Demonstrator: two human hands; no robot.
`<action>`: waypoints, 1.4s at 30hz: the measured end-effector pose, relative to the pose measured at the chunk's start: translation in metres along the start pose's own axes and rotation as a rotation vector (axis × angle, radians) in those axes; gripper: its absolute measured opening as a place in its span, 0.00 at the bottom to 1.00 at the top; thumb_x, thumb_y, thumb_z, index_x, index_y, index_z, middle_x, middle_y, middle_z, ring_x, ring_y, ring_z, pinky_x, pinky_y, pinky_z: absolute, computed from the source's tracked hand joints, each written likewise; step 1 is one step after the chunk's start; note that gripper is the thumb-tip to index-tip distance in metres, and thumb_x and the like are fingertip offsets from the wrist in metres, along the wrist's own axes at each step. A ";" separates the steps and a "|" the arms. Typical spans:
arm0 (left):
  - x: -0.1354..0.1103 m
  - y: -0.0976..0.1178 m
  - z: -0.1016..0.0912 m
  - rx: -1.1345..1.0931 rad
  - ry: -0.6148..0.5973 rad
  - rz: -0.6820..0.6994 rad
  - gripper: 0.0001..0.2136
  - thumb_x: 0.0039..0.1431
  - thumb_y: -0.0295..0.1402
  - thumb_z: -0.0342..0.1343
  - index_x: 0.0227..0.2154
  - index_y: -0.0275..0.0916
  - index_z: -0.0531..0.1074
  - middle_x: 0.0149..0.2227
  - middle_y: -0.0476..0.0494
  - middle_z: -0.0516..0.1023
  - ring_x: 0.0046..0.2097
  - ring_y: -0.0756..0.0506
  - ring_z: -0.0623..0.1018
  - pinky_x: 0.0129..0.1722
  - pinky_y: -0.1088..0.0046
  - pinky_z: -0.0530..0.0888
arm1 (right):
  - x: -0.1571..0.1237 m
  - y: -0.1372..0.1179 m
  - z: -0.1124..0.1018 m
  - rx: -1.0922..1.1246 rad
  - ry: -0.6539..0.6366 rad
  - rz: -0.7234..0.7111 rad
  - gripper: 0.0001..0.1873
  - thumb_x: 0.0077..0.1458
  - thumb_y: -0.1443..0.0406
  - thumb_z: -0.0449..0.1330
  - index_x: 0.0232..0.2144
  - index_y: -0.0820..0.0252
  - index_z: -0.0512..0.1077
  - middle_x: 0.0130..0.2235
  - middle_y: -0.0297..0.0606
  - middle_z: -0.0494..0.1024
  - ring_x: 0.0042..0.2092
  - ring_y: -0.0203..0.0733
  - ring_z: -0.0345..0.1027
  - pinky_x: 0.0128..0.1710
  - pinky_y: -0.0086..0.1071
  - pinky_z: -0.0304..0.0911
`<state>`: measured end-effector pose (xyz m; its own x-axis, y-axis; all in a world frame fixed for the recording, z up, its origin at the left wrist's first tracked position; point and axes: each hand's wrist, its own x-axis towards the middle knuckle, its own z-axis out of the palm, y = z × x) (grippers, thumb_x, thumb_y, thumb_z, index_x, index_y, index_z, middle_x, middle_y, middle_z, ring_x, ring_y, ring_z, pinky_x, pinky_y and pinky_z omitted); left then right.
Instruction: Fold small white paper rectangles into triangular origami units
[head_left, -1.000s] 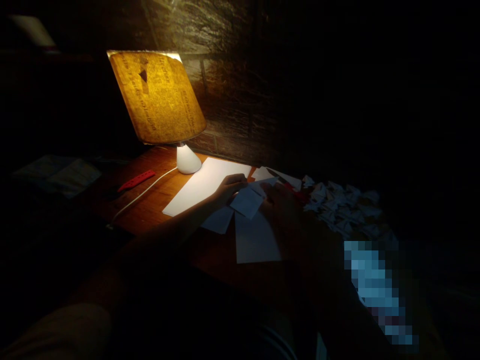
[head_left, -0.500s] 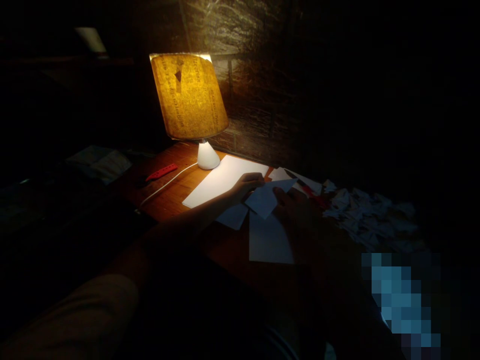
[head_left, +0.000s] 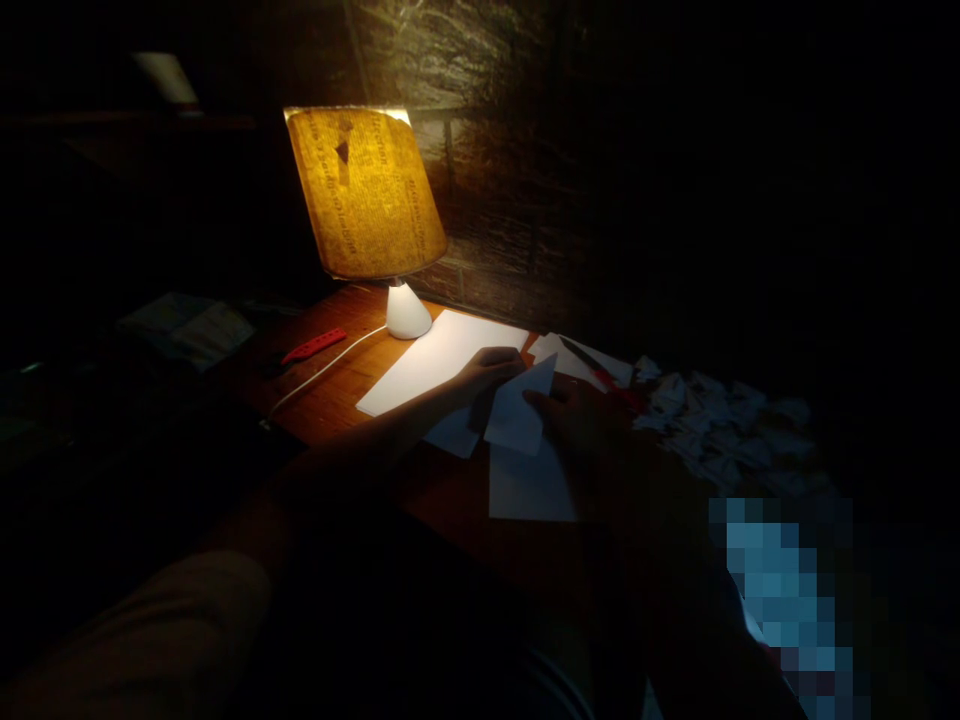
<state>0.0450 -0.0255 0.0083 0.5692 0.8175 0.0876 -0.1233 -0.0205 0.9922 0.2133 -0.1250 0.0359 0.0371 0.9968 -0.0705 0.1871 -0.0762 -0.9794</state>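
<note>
While a flat white paper sheet lay nearest on the brown wooden bench, the left hand and right hand held a small folded white paper piece just above it, fingers pinched on its edges. Beyond them stood a white-based lamp with a yellow printed shade.

i'm holding a piece of paper between my left hand and my right hand, over the middle of the table. a lamp is standing at the far left corner, with a big sheet lying just in front of it. another sheet is lying below my hands, nearer the front edge. a heap of scraps is sitting toward the right edge, and a flat strip is lying by the left edge.
</note>
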 end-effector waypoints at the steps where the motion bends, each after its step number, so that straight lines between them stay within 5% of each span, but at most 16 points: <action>1: 0.000 0.002 0.001 0.046 -0.012 0.020 0.24 0.43 0.51 0.74 0.23 0.36 0.71 0.21 0.53 0.67 0.24 0.54 0.64 0.25 0.77 0.56 | 0.000 0.001 0.000 0.011 -0.035 -0.002 0.09 0.49 0.57 0.69 0.30 0.56 0.81 0.32 0.41 0.85 0.35 0.51 0.77 0.32 0.37 0.69; 9: -0.005 0.008 0.006 0.126 0.011 0.053 0.21 0.45 0.46 0.71 0.22 0.38 0.66 0.19 0.56 0.62 0.23 0.54 0.60 0.25 0.76 0.53 | 0.005 0.006 0.000 -0.012 -0.006 -0.081 0.14 0.52 0.53 0.70 0.25 0.56 0.79 0.28 0.39 0.81 0.34 0.50 0.75 0.33 0.39 0.67; 14: -0.002 0.004 0.007 0.154 0.048 0.097 0.21 0.46 0.49 0.68 0.20 0.38 0.66 0.22 0.53 0.64 0.28 0.52 0.63 0.28 0.75 0.57 | 0.012 0.018 0.001 0.049 -0.160 -0.078 0.23 0.44 0.44 0.73 0.22 0.57 0.77 0.24 0.35 0.78 0.28 0.44 0.71 0.28 0.35 0.64; 23: -0.004 0.005 0.010 0.142 0.092 0.097 0.17 0.49 0.43 0.65 0.20 0.38 0.65 0.22 0.54 0.61 0.28 0.52 0.62 0.28 0.75 0.58 | 0.011 0.022 0.001 0.049 -0.219 -0.073 0.25 0.43 0.43 0.73 0.23 0.59 0.78 0.24 0.33 0.77 0.27 0.40 0.68 0.27 0.32 0.62; 27: -0.006 0.010 0.010 0.027 0.159 0.092 0.17 0.50 0.41 0.65 0.20 0.39 0.62 0.21 0.55 0.58 0.26 0.53 0.61 0.26 0.77 0.59 | 0.009 0.017 0.001 0.041 -0.178 -0.118 0.26 0.46 0.43 0.71 0.19 0.57 0.71 0.22 0.30 0.70 0.25 0.36 0.60 0.27 0.31 0.57; 32: -0.001 0.008 0.006 -0.053 0.220 0.109 0.21 0.53 0.49 0.67 0.25 0.39 0.66 0.24 0.54 0.64 0.28 0.53 0.67 0.28 0.78 0.65 | 0.002 0.007 0.001 0.028 -0.023 -0.094 0.19 0.48 0.50 0.68 0.20 0.56 0.71 0.25 0.33 0.72 0.28 0.39 0.62 0.29 0.33 0.57; 35: -0.001 0.006 0.006 0.021 0.159 0.150 0.22 0.51 0.50 0.71 0.37 0.39 0.72 0.33 0.51 0.73 0.35 0.50 0.75 0.35 0.77 0.70 | 0.002 0.009 0.001 0.115 0.083 -0.032 0.14 0.49 0.54 0.64 0.22 0.56 0.71 0.25 0.33 0.73 0.28 0.40 0.64 0.29 0.34 0.59; 38: -0.004 0.004 0.008 0.092 0.020 0.169 0.33 0.42 0.44 0.77 0.50 0.43 0.69 0.42 0.47 0.76 0.44 0.45 0.79 0.40 0.74 0.73 | 0.007 0.016 0.003 0.176 0.138 -0.020 0.12 0.48 0.55 0.64 0.22 0.55 0.71 0.25 0.33 0.74 0.29 0.42 0.67 0.29 0.34 0.62; 42: -0.006 0.000 0.009 0.234 -0.001 0.225 0.31 0.46 0.41 0.75 0.51 0.40 0.69 0.45 0.42 0.78 0.45 0.43 0.79 0.43 0.71 0.74 | 0.014 0.023 0.006 0.151 0.183 -0.073 0.13 0.49 0.55 0.66 0.24 0.56 0.73 0.26 0.35 0.76 0.31 0.43 0.69 0.29 0.33 0.63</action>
<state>0.0491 -0.0353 0.0087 0.5496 0.7767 0.3075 -0.0563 -0.3328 0.9413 0.2120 -0.1130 0.0116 0.2084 0.9778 0.0236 0.0476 0.0140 -0.9988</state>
